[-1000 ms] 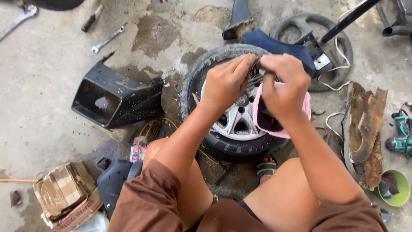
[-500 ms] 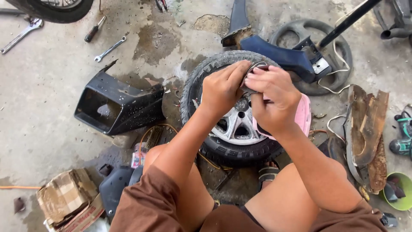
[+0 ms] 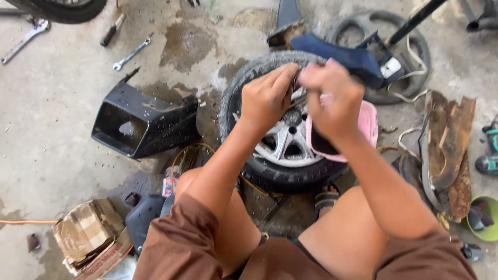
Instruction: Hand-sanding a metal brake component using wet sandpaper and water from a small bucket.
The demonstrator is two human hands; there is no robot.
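We held both arms stretched forward from bent knees, forearms converging ahead of us. Our left hand [image 3: 267,98] was curled palm down, its fingers [image 3: 282,78] pointing toward the right hand and closed in a pinch. Our right hand [image 3: 332,98] was balled into a loose fist, knuckles up, its fingertips meeting the left's. The two hands touched at the fingers.
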